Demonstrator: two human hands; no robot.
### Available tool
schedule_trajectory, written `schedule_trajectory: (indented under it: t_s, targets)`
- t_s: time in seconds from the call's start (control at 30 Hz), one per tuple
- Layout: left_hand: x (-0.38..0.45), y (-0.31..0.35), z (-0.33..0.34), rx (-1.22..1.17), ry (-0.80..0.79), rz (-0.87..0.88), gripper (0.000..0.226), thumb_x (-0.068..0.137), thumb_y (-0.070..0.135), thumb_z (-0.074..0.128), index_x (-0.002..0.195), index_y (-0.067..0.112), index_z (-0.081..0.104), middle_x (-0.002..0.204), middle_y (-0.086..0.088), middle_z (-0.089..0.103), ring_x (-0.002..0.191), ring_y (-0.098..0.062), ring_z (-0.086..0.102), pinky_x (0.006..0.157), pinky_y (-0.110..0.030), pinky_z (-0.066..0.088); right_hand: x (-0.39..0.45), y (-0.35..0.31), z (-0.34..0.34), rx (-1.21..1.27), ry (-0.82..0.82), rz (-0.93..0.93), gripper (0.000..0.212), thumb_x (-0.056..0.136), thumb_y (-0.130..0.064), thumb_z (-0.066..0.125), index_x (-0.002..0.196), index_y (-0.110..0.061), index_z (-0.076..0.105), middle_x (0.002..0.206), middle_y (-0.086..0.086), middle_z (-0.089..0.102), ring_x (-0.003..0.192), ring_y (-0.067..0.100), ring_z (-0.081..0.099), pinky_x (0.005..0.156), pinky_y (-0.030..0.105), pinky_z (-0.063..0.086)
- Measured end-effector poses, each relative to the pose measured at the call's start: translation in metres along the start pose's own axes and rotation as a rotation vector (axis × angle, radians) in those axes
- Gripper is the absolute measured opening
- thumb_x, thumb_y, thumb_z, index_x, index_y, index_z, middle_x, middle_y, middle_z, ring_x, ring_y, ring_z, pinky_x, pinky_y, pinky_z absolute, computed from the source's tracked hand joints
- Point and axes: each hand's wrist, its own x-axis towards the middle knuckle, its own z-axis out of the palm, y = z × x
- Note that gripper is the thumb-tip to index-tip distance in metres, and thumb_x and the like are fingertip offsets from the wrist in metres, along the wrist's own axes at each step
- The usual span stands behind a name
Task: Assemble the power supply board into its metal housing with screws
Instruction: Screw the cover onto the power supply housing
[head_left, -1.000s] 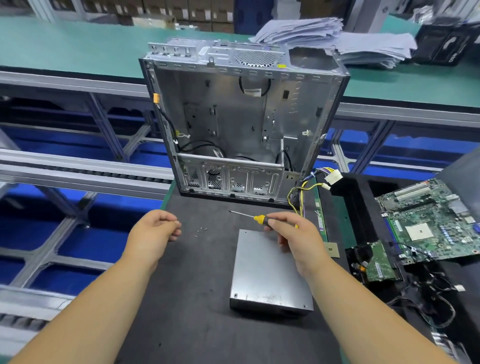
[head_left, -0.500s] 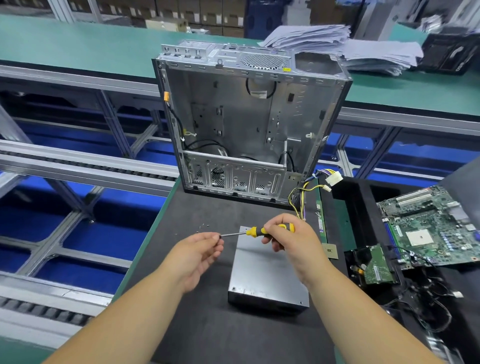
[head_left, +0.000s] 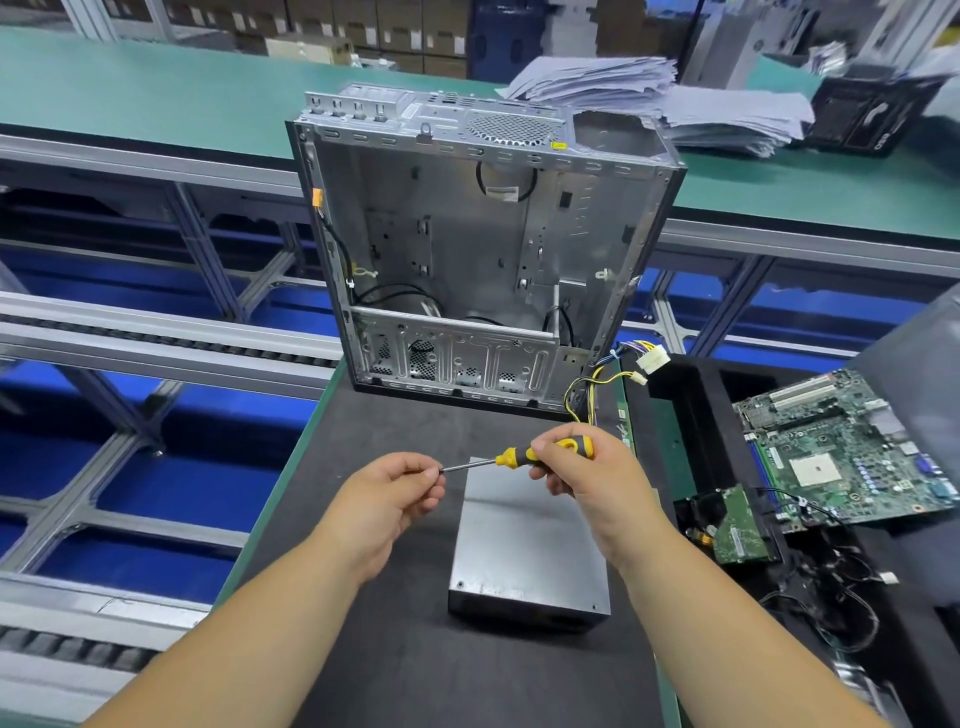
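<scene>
Right hand (head_left: 582, 478) gripped the screwdriver (head_left: 519, 456); left hand (head_left: 395, 499) pinched its tip, perhaps with a screw, above the box (head_left: 524, 551).

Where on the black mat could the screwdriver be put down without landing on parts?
Bare black mat shows left of the grey metal power supply box, under the left forearm, and between that box and the open silver computer chassis. Crowded: the right side, with the green motherboard and loose cables.

yellow-and-black screwdriver (head_left: 540, 453), grey metal box (head_left: 524, 540), green circuit board (head_left: 852, 447)
</scene>
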Motion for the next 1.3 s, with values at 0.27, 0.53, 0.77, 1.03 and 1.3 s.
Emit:
schedule_trajectory:
  t_s: [0.27, 0.53, 0.77, 1.03, 1.3]
  targets:
    - [0.009, 0.017, 0.012, 0.256, -0.054, 0.263, 0.016, 0.087, -0.007, 0.063, 0.085, 0.007, 0.069, 0.072, -0.007, 0.071, 0.068, -0.014, 0.067, 0.064, -0.019, 0.054, 0.013, -0.01, 0.001, 0.1, 0.131, 0.026, 0.017, 0.09, -0.026, 0.068, 0.08, -0.013, 0.065, 0.079, 0.009, 0.075, 0.06, 0.012, 0.058, 0.058, 0.024, 0.05]
    - [0.021, 0.029, 0.025, 0.612, -0.153, 0.526, 0.031, 0.083, 0.012, 0.074, 0.095, 0.04, 0.068, 0.093, 0.015, 0.07, 0.088, -0.004, 0.067, 0.08, -0.015, 0.052, 0.03, -0.032, -0.01, 0.045, 0.241, -0.016, 0.022, 0.093, -0.028, 0.065, 0.078, -0.011, 0.065, 0.064, 0.003, 0.069, 0.052, 0.008, 0.054, 0.051, 0.018, 0.047]
    - [0.042, 0.01, 0.019, 1.013, -0.181, 0.415, 0.057, 0.078, 0.035, 0.079, 0.128, 0.037, 0.054, 0.124, 0.022, 0.049, 0.113, 0.005, 0.048, 0.098, -0.015, 0.036, 0.034, -0.056, -0.01, -0.522, 0.214, -0.189, 0.032, 0.09, -0.037, 0.064, 0.076, -0.009, 0.059, 0.064, -0.011, 0.07, 0.057, -0.001, 0.063, 0.057, 0.023, 0.046]
    - [0.049, 0.002, 0.021, 0.986, -0.158, 0.349, 0.022, 0.076, 0.029, 0.079, 0.095, 0.034, 0.068, 0.097, 0.017, 0.059, 0.087, 0.005, 0.059, 0.083, -0.021, 0.051, 0.046, -0.057, 0.009, -0.758, 0.108, -0.217, 0.034, 0.087, -0.046, 0.065, 0.069, -0.022, 0.049, 0.07, -0.002, 0.067, 0.074, 0.02, 0.065, 0.071, 0.043, 0.056]
    - [0.052, 0.001, 0.019, 0.946, -0.177, 0.337, 0.024, 0.076, 0.03, 0.079, 0.091, 0.04, 0.065, 0.099, 0.016, 0.059, 0.088, 0.0, 0.06, 0.082, -0.022, 0.052, 0.056, -0.05, 0.019, -0.863, 0.076, -0.255, 0.037, 0.086, -0.048, 0.066, 0.067, -0.023, 0.047, 0.064, -0.005, 0.06, 0.067, 0.016, 0.059, 0.058, 0.032, 0.047]
